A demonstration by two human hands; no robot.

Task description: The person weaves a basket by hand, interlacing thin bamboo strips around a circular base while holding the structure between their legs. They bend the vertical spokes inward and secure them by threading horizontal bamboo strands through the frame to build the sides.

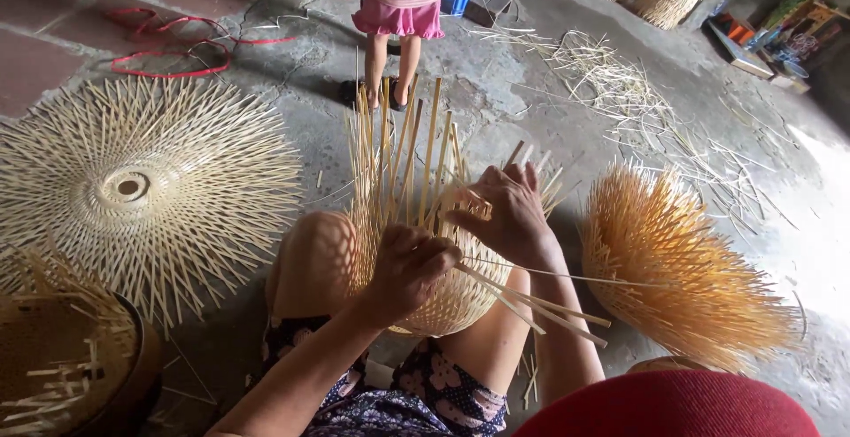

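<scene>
Left hand (409,269) clenched on thin strips (531,300) trailing right; right hand (500,211) gripping the woven wall of a half-made basket (425,224). Basket between the knees, long axis upright, loose stakes (390,149) pointing up, away from the body.

- The left hand (409,269) is curling into a loose fist, knuckles facing up, fingers folding down and inward.
- The left forearm is running up from the lower left of the view, bare, wrist bending slightly toward the middle.
- The right hand (500,211) is sitting just above and to the right of the left one, back of the hand facing the camera, fingers pointing up and left, slightly spread.
- The right forearm is coming up from the lower right, elbow tucking in near the right knee.
- Both hands are working close together, nearly touching, between the raised bare knees.
</scene>
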